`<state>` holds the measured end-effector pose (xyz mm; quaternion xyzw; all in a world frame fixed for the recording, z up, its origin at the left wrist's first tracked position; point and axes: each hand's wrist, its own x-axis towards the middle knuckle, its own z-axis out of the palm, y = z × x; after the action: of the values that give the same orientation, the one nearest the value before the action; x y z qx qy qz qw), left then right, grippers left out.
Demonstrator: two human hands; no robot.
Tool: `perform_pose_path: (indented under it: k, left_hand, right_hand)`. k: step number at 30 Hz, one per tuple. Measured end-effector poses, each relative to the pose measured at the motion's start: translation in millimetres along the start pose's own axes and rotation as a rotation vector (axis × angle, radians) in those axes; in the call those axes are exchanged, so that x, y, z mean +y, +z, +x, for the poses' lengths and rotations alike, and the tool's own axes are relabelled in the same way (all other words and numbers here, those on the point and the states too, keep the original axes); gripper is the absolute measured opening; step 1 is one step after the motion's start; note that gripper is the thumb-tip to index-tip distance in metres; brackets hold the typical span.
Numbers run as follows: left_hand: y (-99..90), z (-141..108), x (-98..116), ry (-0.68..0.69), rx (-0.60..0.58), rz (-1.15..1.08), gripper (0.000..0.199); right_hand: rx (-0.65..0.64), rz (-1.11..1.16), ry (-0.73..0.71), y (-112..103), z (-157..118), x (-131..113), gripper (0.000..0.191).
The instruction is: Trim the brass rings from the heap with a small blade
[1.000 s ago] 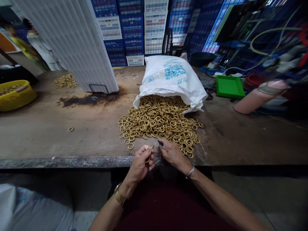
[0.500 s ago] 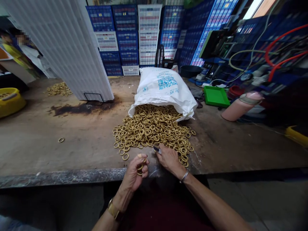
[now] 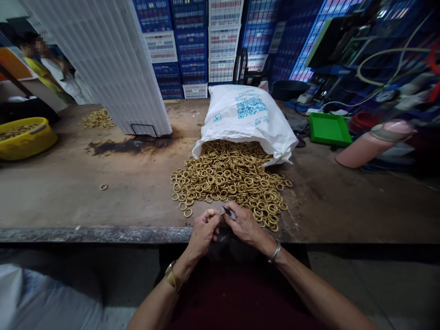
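Note:
My left hand point(image 3: 204, 230) is closed on gold-coloured rings and sits just above the table's front edge. Between its fingertips and my other hand, part of one gold ring point(image 3: 222, 214) shows. A small knife point(image 3: 229, 212) with a dark blade is in the closed fingers of my right hand point(image 3: 246, 225), its tip close to that ring. Just beyond both hands spreads a heap of gold rings point(image 3: 227, 178), spilling from the mouth of a white woven sack point(image 3: 220, 126) with blue print. My fingers hide most of the held rings.
A lone ring point(image 3: 103, 187) lies left on the wooden table point(image 3: 144, 197). A corrugated white panel point(image 3: 137, 82) stands behind it, near a yellow basin point(image 3: 30, 142). On the right are a green tray point(image 3: 330, 129) and a pink bottle point(image 3: 373, 144). Two people stand far left.
My left hand has moved up and right to meet my right hand, bringing a ring to the knife. The camera view has shifted, so the table appears farther right and higher.

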<state>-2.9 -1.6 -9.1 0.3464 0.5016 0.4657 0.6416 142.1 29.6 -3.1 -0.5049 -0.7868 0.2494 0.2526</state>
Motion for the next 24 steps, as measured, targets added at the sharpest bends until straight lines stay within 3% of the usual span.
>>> perform_pose_path:
  k: [5, 9, 13, 18, 24]
  left_hand:
    - [-0.9, -1.3, -3.1, 0.070, 0.054, 0.086, 0.029]
    - [2.1, -4.4, 0.0, 0.163, 0.088, 0.151, 0.024]
    - [3.9, -5.2, 0.9, 0.092, 0.041, 0.094, 0.025]
    - [1.7, -2.2, -2.6, -0.068, -0.075, -0.091, 0.029]
    - [1.0, -3.3, -2.6, -0.086, -0.109, -0.168, 0.029]
  right_hand:
    - [-0.033, 0.273, 0.106, 0.5, 3.4, -7.9, 0.008]
    - [-0.104, 0.533, 0.302, 1.9, 3.5, -11.6, 0.020]
    - [-0.180, 0.696, 0.461, 5.0, 2.3, -11.4, 0.026]
    - [-0.067, 0.585, 0.403, 2.9, 5.7, -13.0, 0.018]
    - [-0.083, 0.585, 0.375, -0.3, 6.6, -15.6, 0.011]
